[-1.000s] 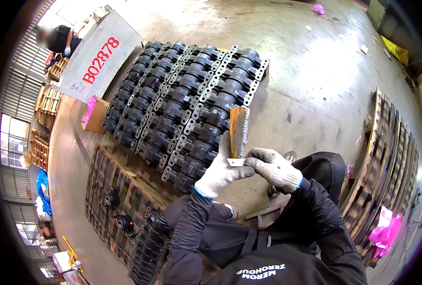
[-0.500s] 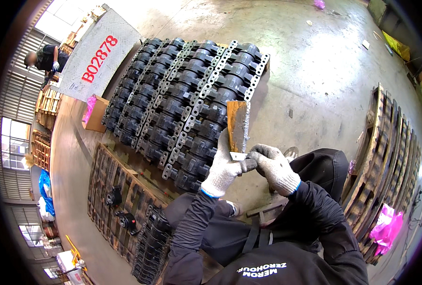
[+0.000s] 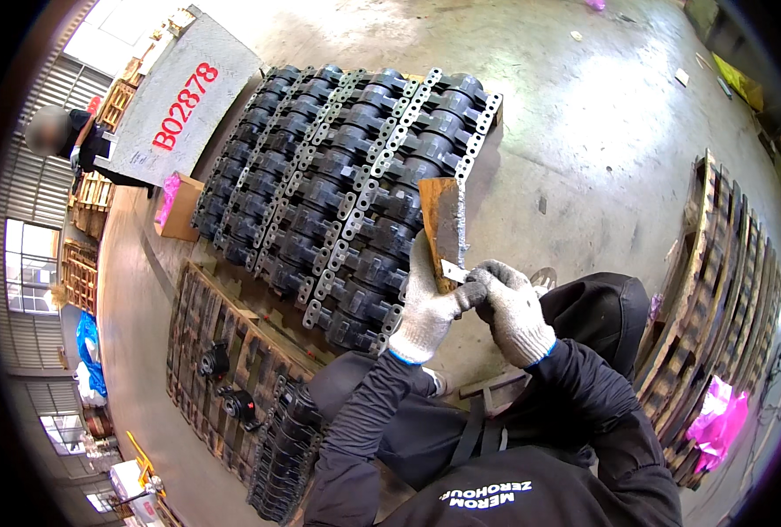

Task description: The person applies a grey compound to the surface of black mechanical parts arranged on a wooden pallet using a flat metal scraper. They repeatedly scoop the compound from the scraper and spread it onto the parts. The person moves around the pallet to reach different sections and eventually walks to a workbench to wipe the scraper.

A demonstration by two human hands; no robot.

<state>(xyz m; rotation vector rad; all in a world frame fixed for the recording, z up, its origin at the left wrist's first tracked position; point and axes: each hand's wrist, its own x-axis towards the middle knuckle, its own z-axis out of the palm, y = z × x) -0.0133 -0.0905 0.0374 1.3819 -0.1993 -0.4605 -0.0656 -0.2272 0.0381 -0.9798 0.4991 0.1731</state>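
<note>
My left hand (image 3: 426, 316), in a pale knit glove, is closed around the lower end of a brown board-like piece (image 3: 445, 224) with a dark face and a ragged whitish edge. Its thumb reaches across toward my right hand (image 3: 513, 312), which wears a matching glove. A small white strip (image 3: 454, 271) lies across the board's lower end, and the pinched fingertips of my right hand are at its right end. Part of the strip is hidden by the fingers. Just beyond the left hand are rows of black metal track chains (image 3: 347, 193) with holed link plates.
A dark wooden pallet (image 3: 206, 325) at left bears two round black parts (image 3: 238, 405) and a coiled black chain (image 3: 285, 448). More pallets (image 3: 707, 325) stand at right with pink plastic (image 3: 717, 422). At upper left, a person (image 3: 65, 132) is beside a grey marked panel (image 3: 175, 110).
My left hand has shifted up and right, and the board's lower end has swung right. The white strip has tilted and moved up with the hands. The other person has leaned closer beside the panel.
</note>
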